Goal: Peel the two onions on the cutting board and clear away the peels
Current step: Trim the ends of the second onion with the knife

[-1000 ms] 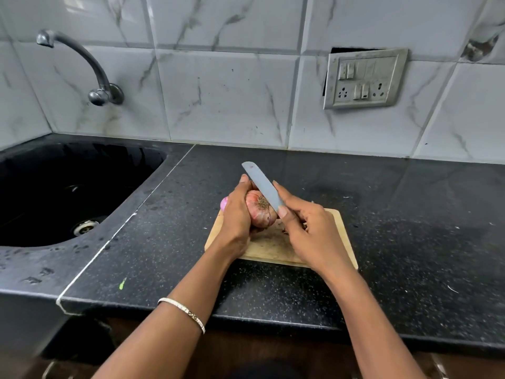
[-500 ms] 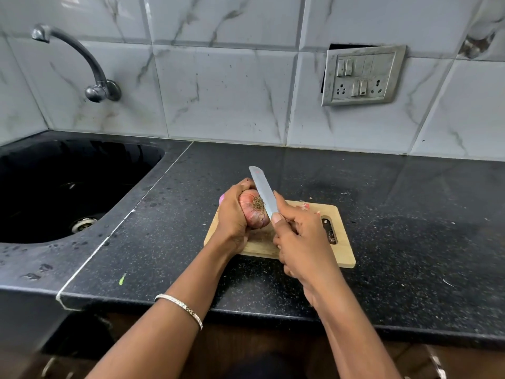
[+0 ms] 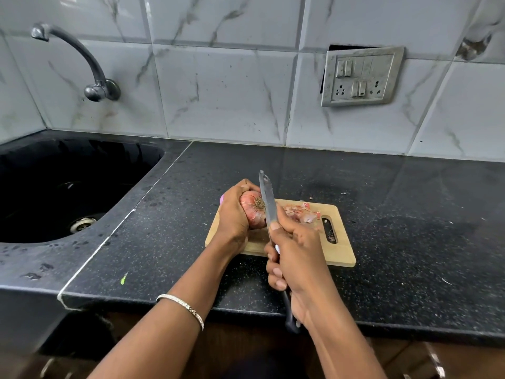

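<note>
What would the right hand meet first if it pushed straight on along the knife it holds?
Likely the onion gripped by the left hand: the right hand aims the knife toward the wall, blade beside the onion's root end. Depth is unclear; it might slip past.

Both forearms are bare right up to the bottom edge of the view. Just past the wrist of the left hand (image 3: pixel 235 214) sits a thin silvery bangle (image 3: pixel 185 307) with a fine beaded texture and a few small ring-shaped ornaments along one stretch. The right hand (image 3: pixel 297 258) has short, rounded fingernails
</note>
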Demonstrator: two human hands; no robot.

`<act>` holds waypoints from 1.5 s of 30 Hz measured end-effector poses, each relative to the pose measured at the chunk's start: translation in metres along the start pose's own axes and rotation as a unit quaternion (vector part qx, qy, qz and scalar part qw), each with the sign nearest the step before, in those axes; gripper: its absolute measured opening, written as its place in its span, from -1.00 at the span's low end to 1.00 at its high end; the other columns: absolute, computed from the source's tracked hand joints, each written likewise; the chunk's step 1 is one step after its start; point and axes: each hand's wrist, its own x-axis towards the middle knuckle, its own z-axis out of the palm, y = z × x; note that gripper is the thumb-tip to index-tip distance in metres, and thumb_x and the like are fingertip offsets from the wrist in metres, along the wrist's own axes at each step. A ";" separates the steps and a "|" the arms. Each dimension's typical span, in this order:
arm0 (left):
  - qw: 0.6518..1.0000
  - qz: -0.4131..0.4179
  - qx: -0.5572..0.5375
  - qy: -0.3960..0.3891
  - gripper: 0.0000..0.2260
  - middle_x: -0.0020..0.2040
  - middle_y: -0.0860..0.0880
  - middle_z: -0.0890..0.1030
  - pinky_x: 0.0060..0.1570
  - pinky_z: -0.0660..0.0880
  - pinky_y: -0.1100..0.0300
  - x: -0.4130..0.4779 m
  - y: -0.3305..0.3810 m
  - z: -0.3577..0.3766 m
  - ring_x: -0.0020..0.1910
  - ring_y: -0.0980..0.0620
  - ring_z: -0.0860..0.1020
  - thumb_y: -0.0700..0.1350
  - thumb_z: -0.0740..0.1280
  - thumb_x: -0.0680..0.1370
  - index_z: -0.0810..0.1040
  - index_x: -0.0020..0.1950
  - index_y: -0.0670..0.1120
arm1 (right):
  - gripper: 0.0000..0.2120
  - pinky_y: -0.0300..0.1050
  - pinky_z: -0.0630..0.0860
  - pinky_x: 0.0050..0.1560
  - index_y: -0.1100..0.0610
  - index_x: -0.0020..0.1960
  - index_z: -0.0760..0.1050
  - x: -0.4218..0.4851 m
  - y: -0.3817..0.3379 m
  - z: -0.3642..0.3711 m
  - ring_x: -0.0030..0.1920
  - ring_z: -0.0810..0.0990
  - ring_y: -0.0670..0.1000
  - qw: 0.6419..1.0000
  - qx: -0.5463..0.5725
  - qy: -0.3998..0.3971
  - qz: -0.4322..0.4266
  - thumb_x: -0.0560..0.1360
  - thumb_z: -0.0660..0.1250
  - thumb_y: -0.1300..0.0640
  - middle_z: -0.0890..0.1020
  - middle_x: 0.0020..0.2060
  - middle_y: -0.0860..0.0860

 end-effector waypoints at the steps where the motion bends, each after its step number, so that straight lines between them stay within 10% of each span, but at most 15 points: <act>1: 1.000 0.003 -0.005 0.004 -0.58 -0.44 0.01 0.47 -0.42 0.40 0.25 0.001 -0.001 0.000 -0.44 0.08 0.42 -0.19 0.19 0.59 0.51 -0.47 -0.03 | -0.62 -0.28 0.15 -0.58 -0.22 0.43 0.44 -0.005 0.001 0.000 -0.54 0.19 -0.10 1.000 0.013 -0.001 0.005 0.71 0.18 0.14 0.31 -0.42 0.01; 15: 0.965 0.173 0.198 -0.016 -0.70 -0.28 0.06 0.54 -0.16 0.40 0.28 0.012 -0.020 -0.011 -0.23 0.13 0.48 -0.16 0.15 0.60 0.58 -0.25 -0.14 | -0.80 -0.32 0.13 -0.59 0.03 0.16 0.58 -0.010 -0.004 0.010 -0.57 0.22 -0.09 0.991 0.120 0.026 0.050 0.69 0.20 0.19 0.33 -0.48 0.00; 20: 0.960 0.192 0.203 -0.019 -0.67 -0.27 0.04 0.51 -0.07 0.40 0.17 0.010 -0.021 -0.011 -0.20 0.10 0.47 -0.12 0.08 0.57 0.55 -0.28 -0.07 | -0.72 -0.34 0.15 -0.61 0.09 0.36 0.48 0.009 -0.010 0.016 -0.59 0.23 -0.10 0.985 0.153 0.054 0.063 0.69 0.18 0.24 0.34 -0.48 0.02; 26: 0.954 0.225 0.196 -0.020 -0.67 -0.26 -0.02 0.51 -0.15 0.37 0.29 0.010 -0.020 -0.009 -0.26 0.17 0.46 -0.16 0.07 0.56 0.54 -0.30 -0.03 | -0.85 -0.32 0.13 -0.61 0.13 -0.01 0.50 -0.009 -0.004 0.011 -0.57 0.22 -0.09 0.984 0.158 0.029 0.070 0.69 0.19 0.22 0.34 -0.48 0.02; 37: 0.958 0.203 0.201 -0.017 -0.70 -0.30 0.02 0.48 -0.17 0.39 0.13 0.011 -0.020 -0.011 -0.26 0.07 0.44 -0.12 0.10 0.57 0.50 -0.31 -0.05 | -0.70 -0.32 0.17 -0.62 -0.02 0.36 0.51 0.003 -0.009 0.017 -0.57 0.25 -0.09 0.986 0.157 0.015 0.044 0.69 0.21 0.19 0.37 -0.47 0.03; 41: 0.972 0.149 0.182 -0.010 -0.68 -0.30 0.10 0.51 -0.08 0.48 0.01 0.012 -0.019 -0.008 -0.20 0.05 0.50 -0.04 0.11 0.53 0.57 -0.25 -0.14 | -0.61 -0.16 0.36 -0.53 -0.22 0.45 0.42 0.012 -0.001 -0.003 -0.48 0.37 -0.04 0.990 -0.067 0.103 -0.075 0.69 0.20 0.10 0.46 -0.44 -0.02; 45: 0.973 0.134 0.188 -0.012 -0.71 -0.31 0.08 0.51 -0.07 0.49 -0.09 0.014 -0.021 -0.010 -0.20 -0.03 0.50 -0.04 0.14 0.54 0.54 -0.33 -0.01 | -0.58 0.06 0.55 -0.04 -0.22 0.49 0.36 0.010 -0.001 -0.011 -0.23 0.57 0.04 0.894 -0.370 0.129 -0.220 0.67 0.19 0.06 0.59 -0.35 -0.12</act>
